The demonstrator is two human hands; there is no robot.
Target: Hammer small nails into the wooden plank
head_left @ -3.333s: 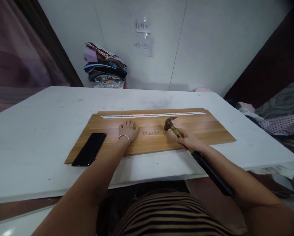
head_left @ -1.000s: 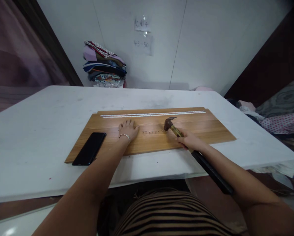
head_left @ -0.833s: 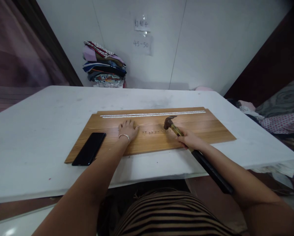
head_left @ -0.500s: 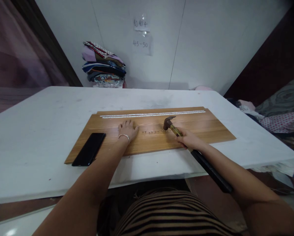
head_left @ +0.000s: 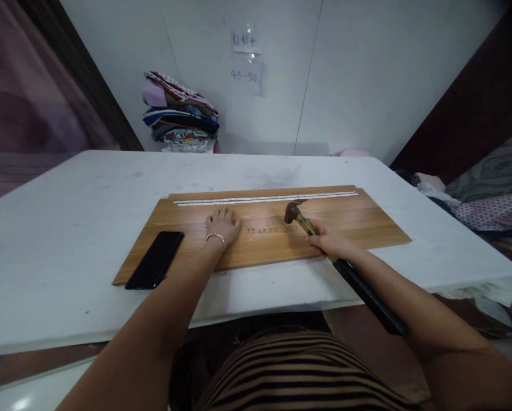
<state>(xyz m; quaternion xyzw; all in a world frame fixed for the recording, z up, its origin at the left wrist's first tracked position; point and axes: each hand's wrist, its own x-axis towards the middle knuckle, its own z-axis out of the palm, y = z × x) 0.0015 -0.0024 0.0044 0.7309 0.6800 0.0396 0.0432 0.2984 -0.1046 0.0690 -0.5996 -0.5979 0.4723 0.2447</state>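
Note:
My right hand is closed around the shaft of a claw hammer, well up near its head. The hammer's brown head is over the right half of a wooden board, and its black grip runs back along my forearm. A row of small nails stands in the board, its right end close to the hammer head. My left hand rests flat on the board left of that row, fingers spread, with a bracelet at the wrist. Two pale measuring strips lie along the board's far side.
A black phone lies across the board's front left corner. The board sits on a white-covered table. Against the wall at the back is a stack of folded clothes. Papers with writing are fixed to the wall.
The hammer head has risen very slightly in my right hand. My left hand stays in the same place on the board.

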